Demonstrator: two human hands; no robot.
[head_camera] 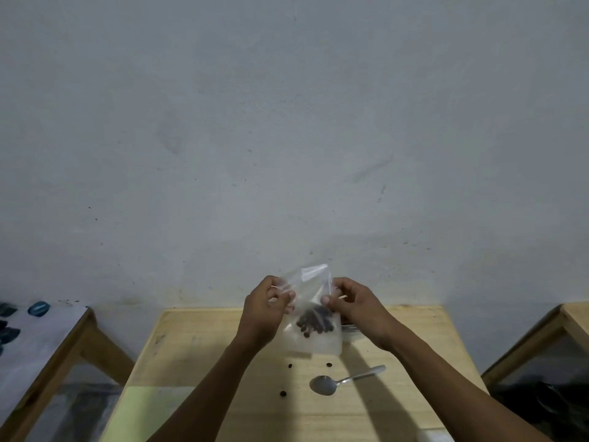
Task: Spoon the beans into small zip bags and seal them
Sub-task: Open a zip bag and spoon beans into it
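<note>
Clear plastic up in the air: the zip bag (310, 301) hangs above the far half of the table (191, 362), held between both hands. The left hand (266, 309) has its fingers (288, 296) pinching the bag's left edge near the top, thumb and fingertips pressed together on the plastic. The right hand (355, 306) does the same on the right edge, its fingers (328, 299) closed on the film just below the mouth. The top strip of the bag sticks up between the two hands, catching the light, and whether the zip is shut along its length cannot be told from here.

Inside, a dark cluster of beans (314, 320) sits in the lower part of the bag, bunched toward the right hand. Under the bag, something pale and glossy lies on the table, too blurred through the plastic to name.

Down on the pale wood, three loose beans: one (290, 366) left of centre, one (329, 365) to its right, and another (283, 393) nearer the person. Just beside them rests a metal spoon (342, 381), bowl toward the person, handle pointing away to the right. It lies apart from both hands.

Behind everything, a grey wall (287, 122). Other wooden furniture flanks the table on either side.
</note>
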